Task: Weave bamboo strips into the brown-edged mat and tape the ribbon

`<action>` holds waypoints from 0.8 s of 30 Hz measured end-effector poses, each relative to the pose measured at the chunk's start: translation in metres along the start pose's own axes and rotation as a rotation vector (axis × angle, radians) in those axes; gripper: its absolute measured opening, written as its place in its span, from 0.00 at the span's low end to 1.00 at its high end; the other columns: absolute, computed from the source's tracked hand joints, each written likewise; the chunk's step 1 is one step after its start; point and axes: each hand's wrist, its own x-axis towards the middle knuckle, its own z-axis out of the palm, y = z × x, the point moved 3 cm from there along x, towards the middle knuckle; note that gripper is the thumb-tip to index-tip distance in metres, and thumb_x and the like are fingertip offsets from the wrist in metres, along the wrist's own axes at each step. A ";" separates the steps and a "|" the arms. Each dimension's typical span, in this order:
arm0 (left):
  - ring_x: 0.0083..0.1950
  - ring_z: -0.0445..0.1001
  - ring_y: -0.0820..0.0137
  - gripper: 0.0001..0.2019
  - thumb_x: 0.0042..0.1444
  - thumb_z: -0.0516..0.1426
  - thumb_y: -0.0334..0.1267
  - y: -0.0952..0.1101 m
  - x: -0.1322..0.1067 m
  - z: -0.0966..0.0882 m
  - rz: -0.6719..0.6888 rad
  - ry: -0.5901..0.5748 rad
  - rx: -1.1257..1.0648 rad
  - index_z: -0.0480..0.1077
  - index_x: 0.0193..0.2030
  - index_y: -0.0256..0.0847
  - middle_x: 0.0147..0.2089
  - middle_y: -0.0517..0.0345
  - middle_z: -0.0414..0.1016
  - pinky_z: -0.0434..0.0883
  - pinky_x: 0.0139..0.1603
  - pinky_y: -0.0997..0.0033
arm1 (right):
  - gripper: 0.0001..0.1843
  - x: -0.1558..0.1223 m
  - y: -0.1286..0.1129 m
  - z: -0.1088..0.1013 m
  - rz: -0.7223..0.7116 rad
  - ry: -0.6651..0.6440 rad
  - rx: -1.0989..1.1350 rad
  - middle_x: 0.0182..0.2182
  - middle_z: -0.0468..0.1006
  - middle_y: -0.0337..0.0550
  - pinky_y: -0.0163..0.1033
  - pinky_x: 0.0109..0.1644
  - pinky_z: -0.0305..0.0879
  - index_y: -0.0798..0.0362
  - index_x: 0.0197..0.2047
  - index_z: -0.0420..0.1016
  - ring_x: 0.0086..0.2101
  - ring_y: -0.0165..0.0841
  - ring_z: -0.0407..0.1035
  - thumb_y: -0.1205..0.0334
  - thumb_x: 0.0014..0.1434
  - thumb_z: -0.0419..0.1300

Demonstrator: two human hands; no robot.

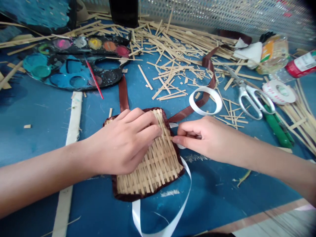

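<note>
A small woven bamboo panel (158, 164) with a dark brown ribbon border lies flat on the blue table. My left hand (130, 141) rests across its upper part, fingers bent and drawn together against the weave; the fingertips are partly hidden. At the panel's right edge, my right hand (197, 135) is closed in a pinch. A short, thin bamboo strip (171, 138) sticks out from its fingertips toward the weave. White ribbon (186, 191) loops from beneath the panel at the bottom and right side. Brown ribbon tails (182, 113) run from its top corners.
Loose bamboo strips (170, 65) litter the back. A paint palette (81, 65) with a red stick (95, 79) stands left, above a whitish strip (74, 118). At right are a white ribbon roll (218, 98), scissors (251, 98), a tape roll (278, 92), a green-handled tool (277, 128) and bottles (302, 64).
</note>
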 end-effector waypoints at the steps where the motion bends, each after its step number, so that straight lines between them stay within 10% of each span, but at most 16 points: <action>1: 0.43 0.67 0.59 0.09 0.60 0.51 0.30 0.000 0.000 0.000 0.000 -0.004 0.002 0.70 0.45 0.38 0.46 0.45 0.71 0.66 0.44 0.57 | 0.21 -0.001 -0.002 -0.001 0.007 0.016 -0.031 0.15 0.61 0.32 0.36 0.26 0.45 0.53 0.22 0.64 0.19 0.24 0.51 0.53 0.63 0.58; 16: 0.43 0.66 0.60 0.09 0.64 0.49 0.29 0.001 0.001 -0.003 0.019 0.046 -0.053 0.67 0.47 0.37 0.45 0.46 0.71 0.65 0.43 0.58 | 0.22 0.022 0.012 -0.003 -0.070 -0.419 0.477 0.14 0.61 0.28 0.32 0.22 0.46 0.53 0.27 0.66 0.16 0.21 0.52 0.45 0.61 0.61; 24: 0.48 0.69 0.60 0.08 0.64 0.51 0.30 0.004 -0.004 -0.010 0.047 0.131 -0.077 0.64 0.49 0.39 0.48 0.48 0.70 0.63 0.46 0.58 | 0.19 0.020 0.013 -0.006 -0.142 -0.385 0.497 0.16 0.64 0.29 0.32 0.22 0.47 0.54 0.30 0.72 0.16 0.21 0.53 0.46 0.61 0.62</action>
